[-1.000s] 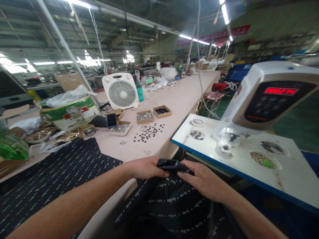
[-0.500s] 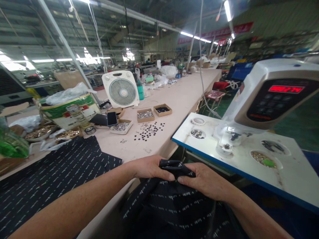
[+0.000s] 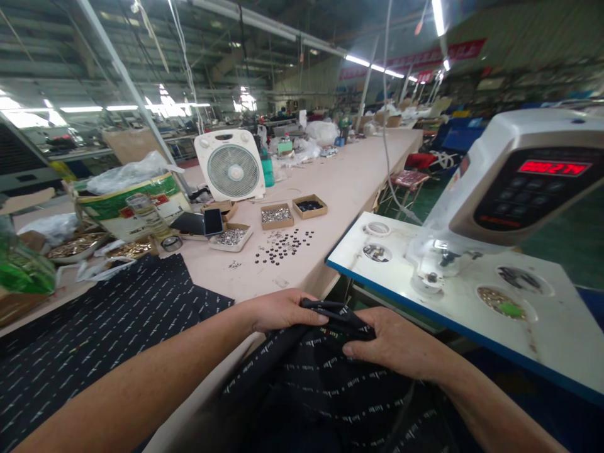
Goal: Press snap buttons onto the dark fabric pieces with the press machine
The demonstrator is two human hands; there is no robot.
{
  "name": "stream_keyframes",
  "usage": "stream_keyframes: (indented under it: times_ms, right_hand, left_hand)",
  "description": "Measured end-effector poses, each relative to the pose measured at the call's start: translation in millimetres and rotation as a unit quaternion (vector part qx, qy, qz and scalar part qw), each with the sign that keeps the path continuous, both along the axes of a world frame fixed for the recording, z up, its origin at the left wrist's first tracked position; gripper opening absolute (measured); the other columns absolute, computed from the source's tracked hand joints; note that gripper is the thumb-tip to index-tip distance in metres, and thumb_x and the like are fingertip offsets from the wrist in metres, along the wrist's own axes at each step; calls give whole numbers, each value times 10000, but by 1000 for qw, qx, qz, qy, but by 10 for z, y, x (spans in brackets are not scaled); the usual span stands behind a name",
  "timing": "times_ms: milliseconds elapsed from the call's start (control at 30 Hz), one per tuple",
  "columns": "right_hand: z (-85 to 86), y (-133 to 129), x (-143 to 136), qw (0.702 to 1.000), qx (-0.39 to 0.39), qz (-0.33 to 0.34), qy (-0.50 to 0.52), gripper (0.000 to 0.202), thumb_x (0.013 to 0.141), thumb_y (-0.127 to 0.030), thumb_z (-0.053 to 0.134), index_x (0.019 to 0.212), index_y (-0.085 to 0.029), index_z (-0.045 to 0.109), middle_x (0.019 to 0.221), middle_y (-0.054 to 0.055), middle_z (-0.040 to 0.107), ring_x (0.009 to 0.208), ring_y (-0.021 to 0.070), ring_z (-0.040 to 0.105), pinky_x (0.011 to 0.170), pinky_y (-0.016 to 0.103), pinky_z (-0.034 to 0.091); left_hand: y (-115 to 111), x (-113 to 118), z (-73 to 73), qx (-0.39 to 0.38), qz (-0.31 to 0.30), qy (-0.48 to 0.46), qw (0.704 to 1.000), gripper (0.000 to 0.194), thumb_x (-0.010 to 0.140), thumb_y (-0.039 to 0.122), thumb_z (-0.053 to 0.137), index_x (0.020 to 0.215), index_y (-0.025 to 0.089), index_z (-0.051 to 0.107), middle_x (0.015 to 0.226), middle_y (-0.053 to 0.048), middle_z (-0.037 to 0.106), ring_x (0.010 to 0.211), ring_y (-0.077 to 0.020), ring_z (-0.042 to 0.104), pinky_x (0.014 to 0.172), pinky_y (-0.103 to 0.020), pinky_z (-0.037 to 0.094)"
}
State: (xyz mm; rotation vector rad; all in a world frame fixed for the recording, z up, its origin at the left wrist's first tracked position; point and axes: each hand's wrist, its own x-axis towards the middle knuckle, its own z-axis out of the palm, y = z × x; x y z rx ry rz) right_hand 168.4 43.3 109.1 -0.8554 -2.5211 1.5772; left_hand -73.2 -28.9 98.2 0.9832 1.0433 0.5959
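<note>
Both hands hold a black garment (image 3: 330, 390) with rows of small white print, its folded edge bunched between them. My left hand (image 3: 287, 311) pinches the fold from the left, thumb lying along the top. On the other side, my right hand (image 3: 382, 336) grips the same edge, thumb in front and fingers hidden behind the cloth. Below the hands the garment hangs down toward my lap. To the right stands a press machine (image 3: 519, 182) with a red lit display, on a white worktop (image 3: 349, 245) with blue edging. More black printed cloth (image 3: 117, 333) lies on the table at left.
On the long table (image 3: 349, 189) are scattered black snap parts (image 3: 283, 246), a box of metal pieces (image 3: 277, 215), a box of black pieces (image 3: 309, 206), a phone (image 3: 213, 222) and a white fan (image 3: 231, 165). A cable (image 3: 387, 126) hangs beside the machine.
My thumbs have moved apart; the right one sits slightly lower and farther right. The fold between the hands is opened flatter, showing a small coloured mark. The view has shifted slightly.
</note>
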Motion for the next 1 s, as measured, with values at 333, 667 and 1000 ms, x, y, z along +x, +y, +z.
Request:
stream_keyframes:
  times_ms: [333,667,1000]
  right_hand:
    - [37,47,18,1000,3,-1,4,155,780,-256,645,901,-192,719,788,-22,668,727,173,581,620,236,400]
    - [61,53,-44,999,40,-6,-4,113,774,-184,577,833,-195,672,710,-51,599,629,122,493,567,227,352]
    - [0,43,-79,992,125,10,-25,124,763,-145,528,705,-198,623,646,-34,590,634,143,539,582,237,352]
  left_hand:
    - [21,-61,81,92,-83,123,985,391,669,375,858,965,163,714,851,13,694,771,-157,610,772,-274,491]
    - [-82,165,267,346,29,359,866,1056,678,348,854,1551,210,276,1454,-151,527,1260,-300,550,1090,-455,429]
    - [-61,229,-32,290,-116,339,888,166,810,89,473,868,158,612,845,-19,653,792,-167,596,714,-259,448]
